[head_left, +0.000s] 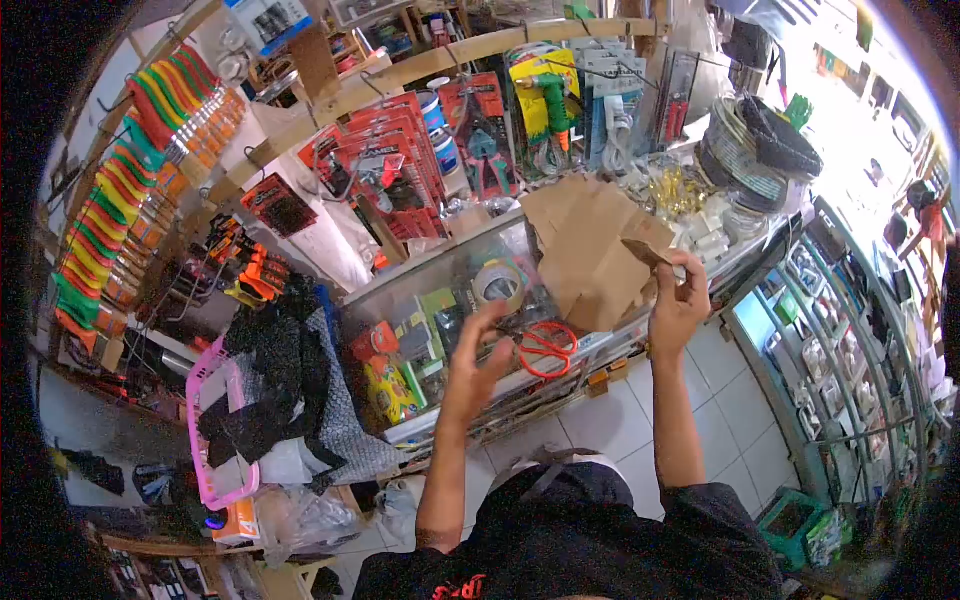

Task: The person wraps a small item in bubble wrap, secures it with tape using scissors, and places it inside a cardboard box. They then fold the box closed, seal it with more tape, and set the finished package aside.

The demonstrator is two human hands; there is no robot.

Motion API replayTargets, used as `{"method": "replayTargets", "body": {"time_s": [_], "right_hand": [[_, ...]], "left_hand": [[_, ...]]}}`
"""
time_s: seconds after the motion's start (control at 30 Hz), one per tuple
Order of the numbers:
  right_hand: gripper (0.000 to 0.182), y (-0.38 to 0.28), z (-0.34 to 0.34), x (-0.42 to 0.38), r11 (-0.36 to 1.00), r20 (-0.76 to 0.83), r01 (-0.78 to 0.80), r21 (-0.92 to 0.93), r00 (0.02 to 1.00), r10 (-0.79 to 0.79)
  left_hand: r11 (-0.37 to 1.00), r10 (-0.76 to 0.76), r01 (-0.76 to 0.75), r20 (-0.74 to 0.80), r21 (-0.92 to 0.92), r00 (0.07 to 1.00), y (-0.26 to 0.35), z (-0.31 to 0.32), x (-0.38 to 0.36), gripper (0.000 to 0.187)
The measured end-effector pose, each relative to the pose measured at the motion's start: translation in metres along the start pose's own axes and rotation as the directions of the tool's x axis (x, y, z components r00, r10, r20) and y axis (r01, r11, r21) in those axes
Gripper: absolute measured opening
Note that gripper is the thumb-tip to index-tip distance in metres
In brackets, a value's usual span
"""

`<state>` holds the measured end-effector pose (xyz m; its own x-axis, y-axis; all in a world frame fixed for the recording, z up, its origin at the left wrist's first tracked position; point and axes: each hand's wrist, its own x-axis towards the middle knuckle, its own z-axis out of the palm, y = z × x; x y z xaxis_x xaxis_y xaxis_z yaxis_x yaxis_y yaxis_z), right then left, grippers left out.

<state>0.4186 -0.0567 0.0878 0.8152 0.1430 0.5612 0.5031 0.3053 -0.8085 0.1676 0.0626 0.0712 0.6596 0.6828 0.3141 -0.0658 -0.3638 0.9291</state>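
Note:
A piece of brown cardboard with jagged edges lies over the glass counter. My right hand pinches its raised flap at the right edge. My left hand is over the front of the counter, fingers apart, holding nothing. Just right of it, scissors with red handles rest near the counter's front edge. Behind my left hand, a roll of tape is partly covered by the fingertips.
Packaged tools hang behind the counter. Coiled hoses stand at its right end. A pink basket with black cloth is at the left. A glass display case stands at the right.

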Motion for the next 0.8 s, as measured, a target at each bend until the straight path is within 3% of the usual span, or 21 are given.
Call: {"method": "replayTargets", "body": {"time_s": [0.03, 0.07, 0.17, 0.2, 0.23, 0.27, 0.37, 0.43, 0.5, 0.53, 0.6, 0.67, 0.73, 0.8], "right_hand": [[0.011, -0.008, 0.000, -0.005, 0.998, 0.026, -0.009, 0.067, 1.000, 0.007], [0.010, -0.016, 0.001, -0.010, 0.991, 0.053, -0.019, 0.134, 0.999, 0.012], [0.009, -0.034, 0.001, -0.025, 0.938, 0.185, -0.070, 0.339, 0.983, 0.006], [0.009, -0.038, 0.004, -0.031, 0.905, 0.219, -0.087, 0.416, 0.976, -0.007], [0.009, -0.041, 0.006, -0.038, 0.866, 0.249, -0.108, 0.488, 0.968, -0.020], [0.009, -0.041, 0.006, -0.047, 0.874, 0.261, -0.152, 0.462, 0.965, 0.029], [0.012, -0.050, 0.012, -0.067, 0.903, 0.377, -0.115, 0.415, 0.924, -0.055], [0.010, -0.055, 0.016, -0.078, 0.920, 0.426, -0.115, 0.375, 0.903, -0.061], [0.009, -0.057, 0.021, -0.085, 0.925, 0.469, -0.149, 0.348, 0.882, -0.035], [0.013, -0.056, 0.022, -0.084, 0.936, 0.521, -0.149, 0.318, 0.853, -0.041], [0.018, -0.079, 0.027, -0.083, 0.910, 0.574, -0.318, 0.267, 0.811, 0.114], [0.026, -0.084, 0.030, -0.085, 0.861, 0.631, -0.452, 0.234, 0.745, 0.219], [0.025, -0.077, 0.031, -0.085, 0.955, 0.726, -0.257, 0.149, 0.684, 0.071], [0.026, -0.087, 0.032, -0.083, 0.986, 0.808, -0.124, 0.112, 0.588, -0.018]], "left_hand": [[0.998, -0.015, 0.011, -0.078, -0.054, 0.997, 0.001, -0.003, 0.002, 0.047], [1.000, -0.009, 0.009, -0.050, 0.001, 0.999, 0.008, -0.010, 0.003, 0.054], [0.983, -0.043, 0.026, -0.094, -0.180, 0.995, 0.014, -0.020, 0.003, 0.060], [0.933, -0.178, 0.162, -0.023, -0.323, 0.984, 0.021, -0.027, -0.002, 0.074], [0.914, -0.175, 0.180, 0.048, -0.364, 0.983, 0.015, -0.033, -0.009, 0.079], [0.892, -0.170, 0.204, 0.120, -0.403, 0.978, 0.004, -0.038, -0.019, 0.085], [0.860, -0.136, 0.179, 0.123, -0.478, 0.983, 0.012, -0.034, -0.038, 0.106], [0.876, -0.133, 0.134, 0.034, -0.464, 0.991, 0.013, -0.032, -0.047, 0.101], [0.931, -0.160, 0.146, -0.017, -0.334, 0.987, 0.001, -0.038, -0.053, 0.090], [0.923, -0.228, 0.210, -0.016, -0.323, 0.974, -0.003, -0.044, -0.058, 0.084], [0.842, -0.402, 0.379, 0.020, -0.383, 0.915, 0.002, -0.055, -0.065, 0.071], [0.906, -0.317, 0.302, -0.003, -0.297, 0.949, 0.007, -0.059, -0.068, 0.064], [0.994, 0.100, -0.098, -0.033, 0.051, 0.994, 0.006, -0.059, -0.068, 0.064], [0.976, 0.175, -0.166, -0.062, 0.139, 0.983, 0.018, -0.059, -0.071, 0.068]]}}
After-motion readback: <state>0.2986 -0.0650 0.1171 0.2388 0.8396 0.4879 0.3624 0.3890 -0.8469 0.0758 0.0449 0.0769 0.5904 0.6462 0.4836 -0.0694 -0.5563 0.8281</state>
